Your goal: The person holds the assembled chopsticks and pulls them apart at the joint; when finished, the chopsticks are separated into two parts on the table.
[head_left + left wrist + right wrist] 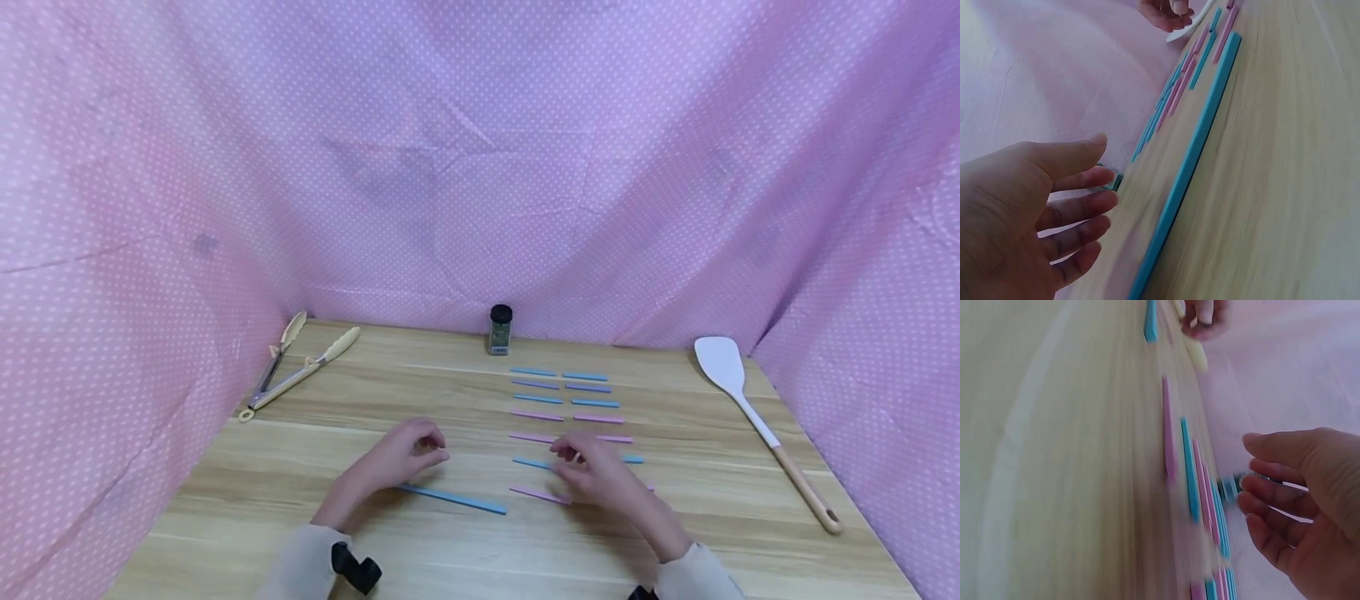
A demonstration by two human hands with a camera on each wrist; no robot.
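My left hand (405,457) hovers over the far end of a long blue stick (465,501) lying on the table; in the left wrist view its loosely bent fingers (1085,209) hold nothing. To the right, my right hand (596,468) is above two columns of short sticks and hides parts of the nearer ones. Its fingers (1275,497) are relaxed, with nothing between them in the right wrist view. Near it lie a pink stick (538,495) and a blue stick (531,462). Farther back are more blue, purple and pink sticks, laid in paired rows.
A small jar with a black lid (499,330) stands at the back of the wooden table (450,558). Tongs (300,377), spread apart, lie at the left. A white spatula with a wooden handle (802,487) lies at the right. Pink dotted cloth (480,167) encloses the back and sides.
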